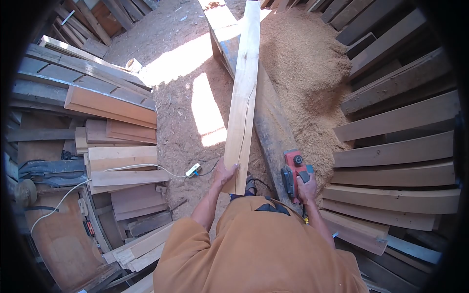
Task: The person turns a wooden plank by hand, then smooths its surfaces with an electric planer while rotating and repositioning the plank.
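A long pale board (243, 97) with a dark crack along it lies over a worn wooden bench (276, 117), its near end close to the body. My left hand (226, 173) grips the left edge of the board near that end. On the right, my right hand (307, 188) is closed round the handle of a red and black power planer (293, 171). The planer is at the right side of the bench's near part, apart from the board. Its underside is hidden.
Sawdust (312, 93) is heaped right of the bench. Stacked boards (395, 158) line the right side, and more planks (122, 158) lie at the left. A white cord runs to a power strip (193, 170) on the ground, left of my left hand.
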{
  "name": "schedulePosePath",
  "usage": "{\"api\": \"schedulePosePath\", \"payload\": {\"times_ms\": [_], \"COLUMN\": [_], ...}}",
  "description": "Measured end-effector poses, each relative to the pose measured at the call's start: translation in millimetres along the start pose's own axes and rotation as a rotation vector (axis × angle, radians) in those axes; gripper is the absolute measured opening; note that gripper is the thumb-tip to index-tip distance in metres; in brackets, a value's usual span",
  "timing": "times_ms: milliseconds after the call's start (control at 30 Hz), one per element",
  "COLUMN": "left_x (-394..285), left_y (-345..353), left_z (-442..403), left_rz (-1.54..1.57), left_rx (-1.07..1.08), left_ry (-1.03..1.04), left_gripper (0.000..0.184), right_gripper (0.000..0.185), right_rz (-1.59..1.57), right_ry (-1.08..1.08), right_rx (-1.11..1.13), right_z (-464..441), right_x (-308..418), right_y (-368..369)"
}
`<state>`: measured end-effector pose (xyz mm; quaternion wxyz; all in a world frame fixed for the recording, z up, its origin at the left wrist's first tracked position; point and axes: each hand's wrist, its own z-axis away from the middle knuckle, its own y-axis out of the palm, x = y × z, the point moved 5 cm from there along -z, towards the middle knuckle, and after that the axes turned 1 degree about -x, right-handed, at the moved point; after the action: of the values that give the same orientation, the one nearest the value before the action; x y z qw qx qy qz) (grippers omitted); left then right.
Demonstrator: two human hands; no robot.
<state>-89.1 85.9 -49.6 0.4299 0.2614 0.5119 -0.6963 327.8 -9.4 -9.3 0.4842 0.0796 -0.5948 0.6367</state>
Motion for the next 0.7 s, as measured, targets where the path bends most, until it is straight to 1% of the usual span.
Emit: {"api": "schedulePosePath", "payload": {"times_ms": [100, 200, 300, 367, 433, 467, 567, 667, 700], "left_x": [15, 41, 60, 83, 64, 56, 62, 37, 52], "left_y": [4, 7, 6, 21, 14, 12, 16, 11, 21], "left_z": [-6, -9, 12, 21, 25, 29, 26, 30, 28], "left_rz": [0.062, 0.230, 0.182, 0.354, 0.315, 0.298, 0.203, 0.049, 0.066], "left_rx": [0.040, 0.116, 0.187, 0.159, 0.174, 0.181, 0.197, 0.234, 0.210], "left_ry": [0.006, 0.028, -0.144, -0.209, -0.243, -0.264, -0.232, -0.216, -0.243], "left_gripper": [0.059, 0.058, 0.057, 0.058, 0.059, 0.060, 0.063, 0.065, 0.065], "right_gripper": [0.051, 0.051, 0.050, 0.048, 0.046, 0.046, 0.046, 0.047, 0.047], "right_rz": [0.000, -0.025, 0.002, 0.039, 0.081, 0.068, 0.014, 0.052, 0.055], "right_ry": [-0.003, 0.010, -0.062, -0.099, -0.123, -0.114, -0.089, -0.090, -0.092], "right_rx": [-0.013, 0.012, -0.023, -0.069, -0.128, -0.123, -0.106, -0.091, -0.094], "right_z": [1, 3, 2, 3, 5, 5, 3, 1, 1], "right_x": [3, 12, 8, 11, 17, 14, 8, -1, 0], "right_y": [-1, -5, -3, -5, -8, -9, -4, -1, -2]}}
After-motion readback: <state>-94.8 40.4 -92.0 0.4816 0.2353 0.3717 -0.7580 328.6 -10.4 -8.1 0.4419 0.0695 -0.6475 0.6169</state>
